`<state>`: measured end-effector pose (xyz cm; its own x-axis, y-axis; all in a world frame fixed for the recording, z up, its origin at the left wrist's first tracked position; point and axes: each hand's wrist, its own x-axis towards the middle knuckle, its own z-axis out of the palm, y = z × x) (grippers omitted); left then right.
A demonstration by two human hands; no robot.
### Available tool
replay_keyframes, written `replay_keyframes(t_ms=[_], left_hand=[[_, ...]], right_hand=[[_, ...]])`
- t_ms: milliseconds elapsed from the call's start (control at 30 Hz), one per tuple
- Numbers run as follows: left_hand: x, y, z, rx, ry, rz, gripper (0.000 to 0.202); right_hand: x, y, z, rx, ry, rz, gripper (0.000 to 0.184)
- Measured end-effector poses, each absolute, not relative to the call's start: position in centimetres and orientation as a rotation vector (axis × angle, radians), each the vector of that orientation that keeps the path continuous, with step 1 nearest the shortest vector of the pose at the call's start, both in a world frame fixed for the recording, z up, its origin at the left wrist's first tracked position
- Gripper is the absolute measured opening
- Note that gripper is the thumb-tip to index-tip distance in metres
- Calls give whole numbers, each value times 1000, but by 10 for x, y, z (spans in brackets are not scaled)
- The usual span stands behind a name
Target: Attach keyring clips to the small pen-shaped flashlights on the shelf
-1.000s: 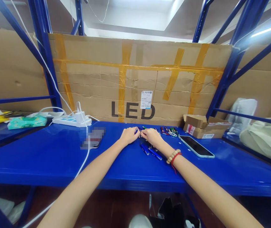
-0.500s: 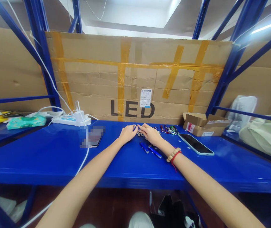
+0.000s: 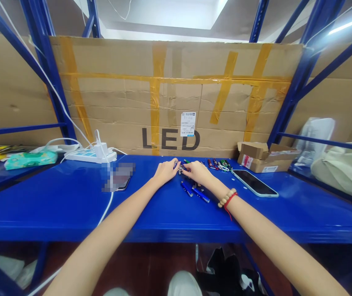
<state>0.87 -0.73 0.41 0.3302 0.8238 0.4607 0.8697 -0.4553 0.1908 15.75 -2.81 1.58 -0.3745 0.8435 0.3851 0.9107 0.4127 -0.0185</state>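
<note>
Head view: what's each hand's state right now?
Left hand: closed on a small blue metal cylinder.
Right hand: fingers curled at the same cylinder; grip cannot be told.

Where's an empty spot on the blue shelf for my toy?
Widest bare patch: blue shelf, front left, left of the white cable. Another: front right, nearer than the phone. Crowded around the left hand and right hand: blue pens, small coloured pieces.
</note>
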Motion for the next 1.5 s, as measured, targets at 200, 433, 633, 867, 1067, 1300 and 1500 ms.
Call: replay_keyframes(t_ms=[200, 433, 633, 867, 1067, 1300, 1500], left_hand=[[8, -5, 2, -2497, -1493, -771, 31], [5, 1, -1, -2411, -1485, -804, 36], [4, 0, -2, -2392, -1464, -776, 37], [7, -2, 0, -2353, -1483, -925, 37], [7, -1, -1, -2282, -1410, -898, 38], [4, 2, -2, -2303, -1353, -827, 38], [3, 2, -1, -2313, -1365, -835, 39]], right_hand=[[159, -28, 15, -1454, -2302, -266, 25], [158, -26, 12, -1425, -2339, -407, 27], [156, -28, 11, -1423, -2388, -448, 24], [155, -30, 12, -1334, -2309, -446, 24], [155, -26, 8, -1299, -2260, -421, 18], [157, -16, 0, -1186, -2236, -367, 18], [154, -17, 3, -1173, -2201, -330, 21]])
